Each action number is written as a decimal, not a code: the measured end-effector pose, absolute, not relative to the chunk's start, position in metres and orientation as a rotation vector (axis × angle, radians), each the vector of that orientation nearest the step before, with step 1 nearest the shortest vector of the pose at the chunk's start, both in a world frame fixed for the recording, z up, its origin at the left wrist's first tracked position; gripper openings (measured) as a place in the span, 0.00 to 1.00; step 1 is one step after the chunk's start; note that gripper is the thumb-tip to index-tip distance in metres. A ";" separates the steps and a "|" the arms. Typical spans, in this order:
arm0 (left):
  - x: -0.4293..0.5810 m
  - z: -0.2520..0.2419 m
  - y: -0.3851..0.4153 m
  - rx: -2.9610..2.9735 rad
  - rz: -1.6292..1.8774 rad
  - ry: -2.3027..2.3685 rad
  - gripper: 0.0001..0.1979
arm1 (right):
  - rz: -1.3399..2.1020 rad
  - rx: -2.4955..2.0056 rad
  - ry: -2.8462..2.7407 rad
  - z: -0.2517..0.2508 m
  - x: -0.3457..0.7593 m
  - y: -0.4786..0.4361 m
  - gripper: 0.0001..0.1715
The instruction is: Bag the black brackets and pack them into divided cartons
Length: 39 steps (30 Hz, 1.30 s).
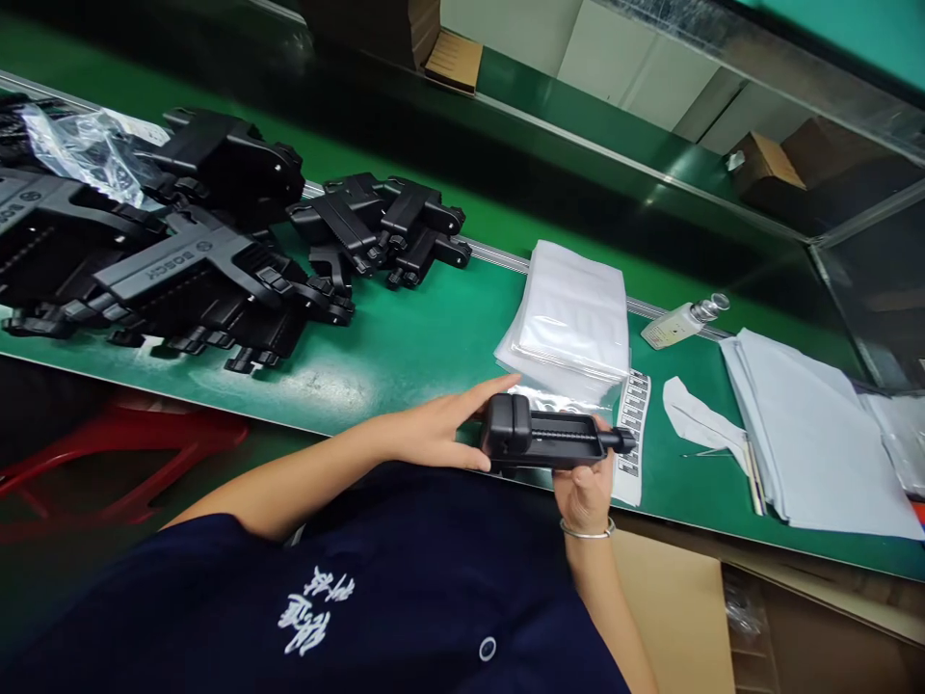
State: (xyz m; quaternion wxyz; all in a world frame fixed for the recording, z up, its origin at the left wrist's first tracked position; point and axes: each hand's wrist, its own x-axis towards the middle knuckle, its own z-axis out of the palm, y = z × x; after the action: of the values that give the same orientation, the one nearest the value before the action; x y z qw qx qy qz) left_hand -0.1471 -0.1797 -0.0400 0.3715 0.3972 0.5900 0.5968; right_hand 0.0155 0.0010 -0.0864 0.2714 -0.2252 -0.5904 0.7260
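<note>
I hold a black plastic part (549,439), a long tray-like body with a blocky end, over the near edge of the green bench (405,347). My left hand (434,434) is closed around the blocky end, thumb below and fingers on top. My right hand (584,496), a bracelet on its wrist, grips the other end from underneath. Just behind the part lie a stack of clear plastic bags (570,318) and a strip of barcode labels (634,414).
Several larger black plastic assemblies (180,270) are piled at the left of the bench, with a smaller cluster (383,226) beside them. A small bottle (679,325), a white cloth (694,414) and stacked white sheets (809,434) lie to the right. A red stool (130,443) stands below.
</note>
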 end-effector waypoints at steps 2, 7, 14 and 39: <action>-0.147 -0.043 -0.182 0.911 1.571 1.465 0.45 | 1.947 -0.573 -1.660 -0.079 0.019 0.007 0.48; -0.142 -0.061 -0.174 0.416 1.748 1.051 0.44 | 2.111 -0.602 -1.704 -0.069 0.017 0.017 0.37; -0.136 -0.084 -0.169 -0.141 1.666 0.832 0.17 | 2.046 -0.782 -1.676 -0.070 0.006 0.012 0.29; -0.174 -0.099 -0.161 -0.007 1.647 1.510 0.22 | 0.983 -0.944 -2.320 -0.051 0.055 0.087 0.23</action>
State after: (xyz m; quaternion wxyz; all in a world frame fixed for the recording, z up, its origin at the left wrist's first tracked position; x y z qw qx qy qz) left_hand -0.1735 -0.1610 -0.0991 0.4382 -0.0028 0.6073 0.6627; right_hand 0.0548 0.0872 -0.0512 0.2236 -0.3418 -0.8405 0.3560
